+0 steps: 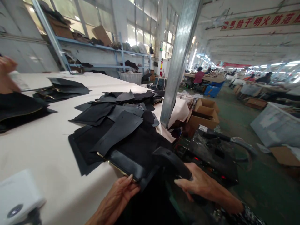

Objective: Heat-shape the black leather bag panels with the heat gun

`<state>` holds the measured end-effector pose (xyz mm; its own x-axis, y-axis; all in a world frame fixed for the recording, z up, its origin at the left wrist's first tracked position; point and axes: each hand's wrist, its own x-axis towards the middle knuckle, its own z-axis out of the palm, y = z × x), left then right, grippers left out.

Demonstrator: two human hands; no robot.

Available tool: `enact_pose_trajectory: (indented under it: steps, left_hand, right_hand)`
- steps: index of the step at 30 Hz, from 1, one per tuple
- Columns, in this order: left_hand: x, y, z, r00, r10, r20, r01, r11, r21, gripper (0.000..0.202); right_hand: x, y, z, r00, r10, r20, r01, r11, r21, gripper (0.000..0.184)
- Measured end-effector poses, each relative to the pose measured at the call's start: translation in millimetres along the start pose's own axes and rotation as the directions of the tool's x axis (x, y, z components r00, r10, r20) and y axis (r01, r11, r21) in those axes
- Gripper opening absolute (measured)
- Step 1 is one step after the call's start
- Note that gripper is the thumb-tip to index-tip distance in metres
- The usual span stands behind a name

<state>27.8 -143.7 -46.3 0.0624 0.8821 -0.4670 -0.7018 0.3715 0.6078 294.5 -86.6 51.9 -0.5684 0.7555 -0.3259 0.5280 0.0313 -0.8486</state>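
I look down along a long cutting table (47, 147) covered in pale cloth, with its near right edge running toward a tilted metal post (180, 59) that stands at its right side. Most of the tabletop's middle is taken by a loose heap of black cut pieces (112, 125), flat panels overlapping at all angles, and a second, smaller stack (62, 89) lies toward the far left edge. At the left edge another person's hand (7, 75) shows, blurred, above a dark bundle. At the near right edge, hanging partly off the table, is the black piece with a gold-trimmed edge (127, 167) that I am working on; a curved black strap (171, 161) rises from its right end. My left hand (119, 195) comes up from below with the fingers laid together and curled against the piece's lower edge, thumb side hidden, so I cannot tell whether it pinches or only props. My right hand (201, 186) lies flat with fingers extended onto the strap's lower end, pressing rather than gripping. I judge the piece light but fairly stiff, like leather or coated board: it holds its flat shape past the table edge without drooping. Its surface looks smooth and a little slick, so the firm folded edge beside the gold trim seems the surest hold, with the strap as a second one.
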Motion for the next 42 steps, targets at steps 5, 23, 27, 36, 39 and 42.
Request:
enact_pose_trajectory:
  steps: [5,23,27,36,39,42]
  left_hand:
    - [22,-6,6.0,0.997,-0.051,0.054,0.052,0.999,-0.013,0.011]
    - [23,1,-34.6,0.982,-0.185,-0.026,0.179,0.886,0.429,0.041]
    - [21,-2,-15.7,0.949,-0.315,0.000,0.303,0.912,0.277,0.042]
    - [61,-27,17.1,0.957,-0.137,-0.257,0.207,0.940,0.271,0.021]
    - [67,-33,6.6,0.963,-0.015,-0.270,0.103,0.944,0.314,0.024]
    - [64,-42,-11.4,0.990,-0.097,-0.098,0.131,0.890,0.438,0.037]
  right_hand:
    - [-15,10,-4,0.992,0.115,-0.047,-0.120,0.988,-0.100,0.040]
    - [48,0,-15,0.998,0.011,-0.067,-0.023,0.984,-0.176,0.037]
    - [10,-2,-11,0.974,0.114,-0.197,-0.140,0.983,-0.121,0.039]
    - [-62,13,14,0.948,0.274,-0.159,-0.252,0.956,0.150,0.036]
    - [-65,27,17,0.941,0.277,-0.194,-0.244,0.953,0.177,0.035]
    - [-60,35,18,0.944,0.283,-0.170,-0.250,0.949,0.191,0.039]
